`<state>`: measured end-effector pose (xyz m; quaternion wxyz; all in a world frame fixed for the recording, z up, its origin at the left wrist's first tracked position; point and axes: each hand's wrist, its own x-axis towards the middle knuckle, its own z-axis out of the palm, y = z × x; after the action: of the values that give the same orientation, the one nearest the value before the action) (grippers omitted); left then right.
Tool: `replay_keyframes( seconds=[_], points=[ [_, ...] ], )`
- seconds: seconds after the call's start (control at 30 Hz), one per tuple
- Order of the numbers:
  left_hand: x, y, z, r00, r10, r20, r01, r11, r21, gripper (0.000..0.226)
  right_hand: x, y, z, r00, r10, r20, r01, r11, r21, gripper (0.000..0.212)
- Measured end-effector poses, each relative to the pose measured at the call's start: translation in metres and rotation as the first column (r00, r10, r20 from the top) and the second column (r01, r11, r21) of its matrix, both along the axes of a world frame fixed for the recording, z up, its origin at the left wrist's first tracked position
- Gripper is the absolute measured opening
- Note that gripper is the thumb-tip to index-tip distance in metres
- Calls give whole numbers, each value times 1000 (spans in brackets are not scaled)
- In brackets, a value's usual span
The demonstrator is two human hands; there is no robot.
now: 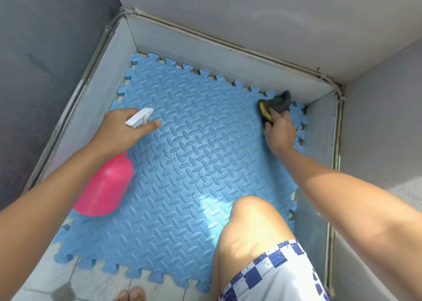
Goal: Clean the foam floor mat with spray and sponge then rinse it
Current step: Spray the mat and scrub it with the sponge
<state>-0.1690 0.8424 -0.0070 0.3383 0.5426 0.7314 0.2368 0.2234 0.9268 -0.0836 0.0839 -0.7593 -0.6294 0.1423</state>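
Note:
A blue foam floor mat of interlocking tiles with a raised oval pattern lies on the floor in a walled corner. My left hand grips a pink spray bottle by its white trigger head, nozzle pointing over the mat's left part. My right hand presses a yellow sponge onto the mat's far right corner. A dark grey cloth lies bunched right behind the sponge, touching my fingers.
Low grey walls enclose the mat at the left, back and right. My bare right knee rests over the mat's near right part, above checked shorts. Pale floor tiles and my toes show at the bottom edge.

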Motion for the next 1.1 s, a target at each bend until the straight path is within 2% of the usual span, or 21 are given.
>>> replay_keyframes(
  seconds=[0.07, 0.13, 0.23, 0.3, 0.33, 0.37, 0.4, 0.47, 0.53, 0.6, 0.67, 0.77, 0.83, 0.97, 1.03, 1.1],
  points=[
    [4, 0, -1, 1000, -9, -2, 9, 1000, -13, 56, -48, -16, -1, 981, 191, -40, -190, 982, 15, 55],
    [9, -1, 1, 999, -43, -3, 43, 999, -24, 57, -97, -31, 1, 911, 406, -77, -406, 914, 10, 54],
    [10, -2, 5, 998, -62, -10, 62, 998, -18, 56, -158, -46, 8, 700, 707, -99, -711, 703, -8, 53],
    [4, -2, 3, 1000, -11, -9, 10, 1000, -29, 55, -174, -49, 7, 538, 838, -88, -842, 540, -2, 50],
    [0, -1, 2, 1000, 25, -7, -26, 999, -38, 55, -173, -46, 5, 485, 872, -66, -874, 486, 4, 49],
    [-3, 0, 1, 998, 58, -11, -58, 997, -45, 56, -166, -39, 3, 474, 879, -48, -880, 474, 9, 48],
    [-6, 1, 0, 997, 79, -20, -80, 996, -49, 57, -157, -28, 2, 507, 861, -36, -861, 508, 16, 48],
    [-10, 2, 1, 993, 99, -62, -102, 994, -41, 63, -128, 0, 1, 672, 740, -5, -740, 672, 36, 48],
    [-14, 3, 2, 987, 124, -107, -127, 992, -23, 70, -94, 28, 0, 859, 512, 10, -511, 858, 53, 47],
    [-15, 3, 4, 976, 188, -110, -189, 982, -3, 75, -71, 45, 1, 923, 380, 56, -382, 924, 19, 49],
    [-14, 0, 5, 971, 197, -132, -197, 980, 11, 74, -72, 51, 3, 878, 463, 118, -464, 885, -19, 52],
    [-12, -7, 12, 982, 121, -142, -124, 992, -9, 61, -104, 65, 5, 811, 567, 144, -570, 821, -22, 55],
    [-19, -17, 13, 987, 124, -101, -128, 991, -38, 55, -138, 77, 3, 817, 562, 132, -565, 825, -12, 55],
    [-39, -59, 10, 959, 267, -94, -272, 961, -43, 69, -219, 82, 6, 840, 538, 73, -539, 842, -13, 51],
    [-52, -83, 11, 947, 318, -42, -319, 948, -17, 66, -258, 66, 11, 759, 649, 54, -648, 761, -35, 52],
    [-64, -100, 14, 947, 322, 3, -322, 946, 35, 57, -292, 31, 13, 568, 823, 33, -822, 569, -42, 56]
  ],
)
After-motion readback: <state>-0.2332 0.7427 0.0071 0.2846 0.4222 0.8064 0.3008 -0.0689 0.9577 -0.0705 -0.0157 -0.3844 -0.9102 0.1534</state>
